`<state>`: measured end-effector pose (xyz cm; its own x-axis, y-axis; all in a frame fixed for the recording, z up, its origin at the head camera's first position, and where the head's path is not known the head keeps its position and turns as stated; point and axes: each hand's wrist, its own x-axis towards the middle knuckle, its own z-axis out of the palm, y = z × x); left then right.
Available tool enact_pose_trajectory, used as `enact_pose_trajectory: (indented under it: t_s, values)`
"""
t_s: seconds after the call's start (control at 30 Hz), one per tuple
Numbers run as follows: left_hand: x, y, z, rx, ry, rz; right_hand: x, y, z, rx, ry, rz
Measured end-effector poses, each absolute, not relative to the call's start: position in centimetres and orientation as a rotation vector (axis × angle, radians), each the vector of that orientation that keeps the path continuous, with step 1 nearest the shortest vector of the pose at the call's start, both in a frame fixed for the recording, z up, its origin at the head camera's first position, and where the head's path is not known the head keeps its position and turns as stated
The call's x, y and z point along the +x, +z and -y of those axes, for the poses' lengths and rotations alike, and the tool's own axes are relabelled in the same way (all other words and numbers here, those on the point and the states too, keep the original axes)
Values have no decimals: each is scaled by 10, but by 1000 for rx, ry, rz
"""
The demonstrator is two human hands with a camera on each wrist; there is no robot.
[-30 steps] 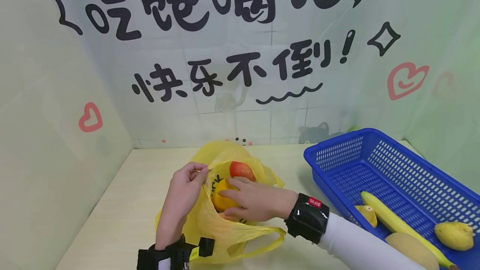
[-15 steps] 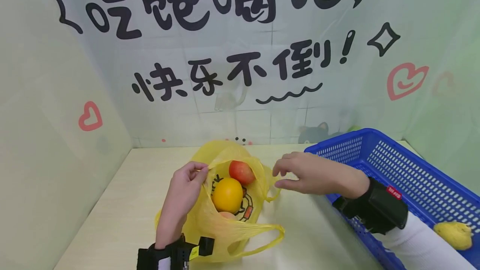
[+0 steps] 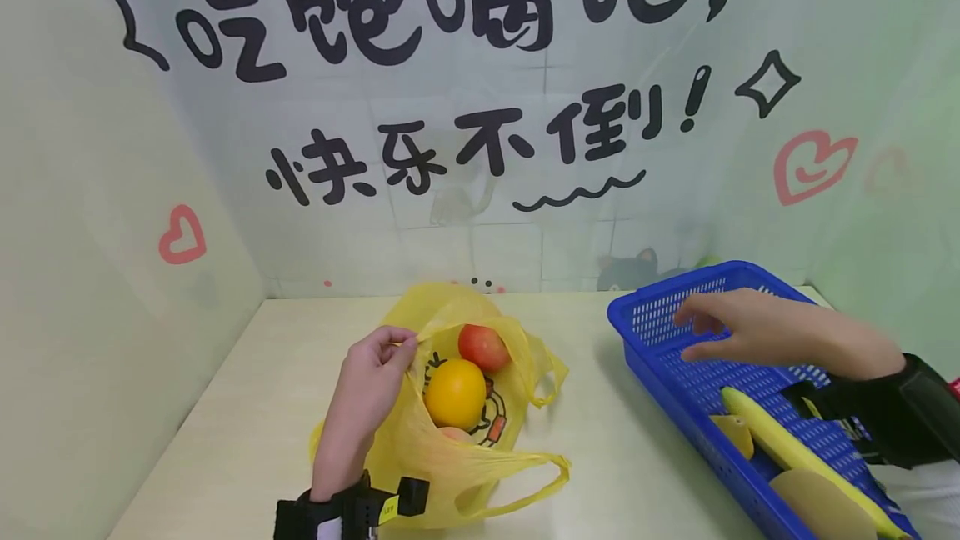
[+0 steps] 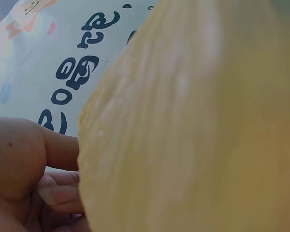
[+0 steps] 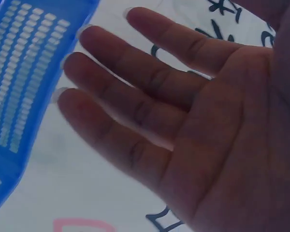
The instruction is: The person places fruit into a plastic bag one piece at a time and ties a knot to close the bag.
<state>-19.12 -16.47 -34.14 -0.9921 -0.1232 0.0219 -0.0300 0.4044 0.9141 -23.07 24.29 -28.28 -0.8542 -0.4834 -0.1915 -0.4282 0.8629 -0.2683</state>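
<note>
My left hand [image 3: 367,394] pinches the rim of a yellow plastic bag [image 3: 420,473] between thumb and fingers; in the left wrist view the bag's film [image 4: 183,125] fills most of the picture. Inside the bag's mouth lie an orange [image 3: 455,394], a red apple [image 3: 482,347] behind it, and a pinkish round fruit [image 3: 454,433] mostly covered by the film. Over the blue basket [image 3: 652,390] hovers my right hand [image 3: 772,332], holding nothing. Its fingers look loosely extended in the right wrist view. Below it in the basket is a long yellow banana-like fruit [image 3: 802,452].
Beside the long fruit lie a small yellow piece [image 3: 735,433] and a large tan oval fruit [image 3: 821,500]. The bag's loop handle [image 3: 551,482] spreads to the right on the pale table [image 3: 600,457]. A printed wall sheet [image 3: 480,248] stands behind.
My right hand has left the orange in the bag and moved right, over the basket. The left hand keeps its pinch on the bag's rim.
</note>
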Motion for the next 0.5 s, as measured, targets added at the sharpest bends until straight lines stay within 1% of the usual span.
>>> enact_pose_trajectory:
  t_s: [0.1, 0.27, 0.5]
  values:
    - [-191, -342, 164, 131, -1663, 2553, -232, -289, -260, -610, -291, -2735]
    - [-192, -342, 163, 125, -1666, 2544, -233, -295, -283, -392, -329, -2573]
    - [-193, -343, 162, 109, -1677, 2545, -230, -317, -296, -150, -385, -2407]
